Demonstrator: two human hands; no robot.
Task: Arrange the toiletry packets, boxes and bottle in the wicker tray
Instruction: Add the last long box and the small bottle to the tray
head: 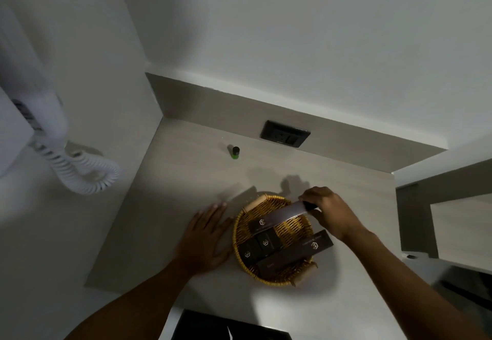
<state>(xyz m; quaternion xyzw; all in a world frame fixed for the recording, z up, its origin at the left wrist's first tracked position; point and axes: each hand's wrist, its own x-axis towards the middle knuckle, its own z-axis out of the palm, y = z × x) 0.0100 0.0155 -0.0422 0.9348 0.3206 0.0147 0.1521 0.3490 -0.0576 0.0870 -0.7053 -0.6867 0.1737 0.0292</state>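
Observation:
A round wicker tray (292,229) sits on the grey counter. My right hand (330,213) grips one end of a long dark brown box (277,217), which slants down into the tray's far side. Another long dark box (295,253) lies across the tray's near side, one end sticking out past the right rim. Two small dark boxes (259,246) lie side by side in the left part. My left hand (205,238) rests flat on the counter just left of the tray, fingers spread. A small green bottle with a black cap (235,152) stands farther back on the counter.
A black wall socket (285,133) is set in the back ledge. A white wall phone with a coiled cord (80,169) hangs at left. A black object (226,326) lies at the counter's near edge. A mirror or cabinet (458,222) stands at right.

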